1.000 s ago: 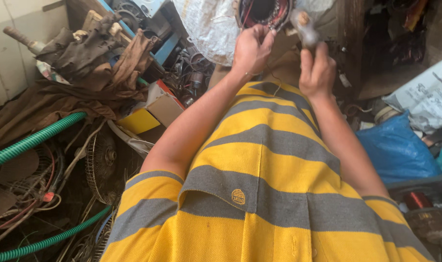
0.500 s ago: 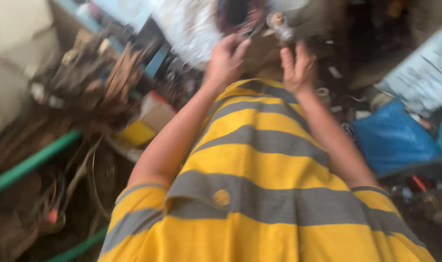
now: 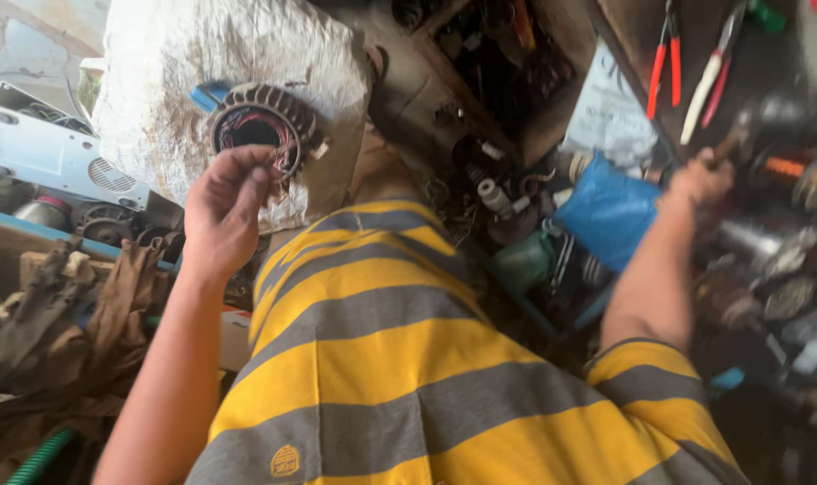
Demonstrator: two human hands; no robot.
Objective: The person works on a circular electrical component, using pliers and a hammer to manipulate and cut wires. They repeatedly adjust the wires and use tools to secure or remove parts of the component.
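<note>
Your yellow and grey striped shirt point(image 3: 382, 359) fills the lower middle of the view, with your two arms spread wide to either side of it. Up and to the left lies a crumpled silvery sheet point(image 3: 202, 81), and on it rests the motor stator point(image 3: 260, 126), a ribbed metal ring with red and dark windings packed round its bore. Its open bore faces up toward you, so its axis runs roughly along your line of sight. At the left edge sits a pale blue-white machine casing point(image 3: 40, 153), and below it a heap of brown rags point(image 3: 76, 323) with a green hose point(image 3: 36, 458) under them.

A blue bag point(image 3: 606, 211) lies between your shirt and your right arm. Red-handled pliers point(image 3: 664, 58) hang at the top right.

Your left hand point(image 3: 224, 216) is just below the stator, fingers loosely curled and the grip holding nothing, fingertips near the windings. Your right hand point(image 3: 700, 180) is well apart, closed round a small handle point(image 3: 730, 144) among blurred metal parts.
</note>
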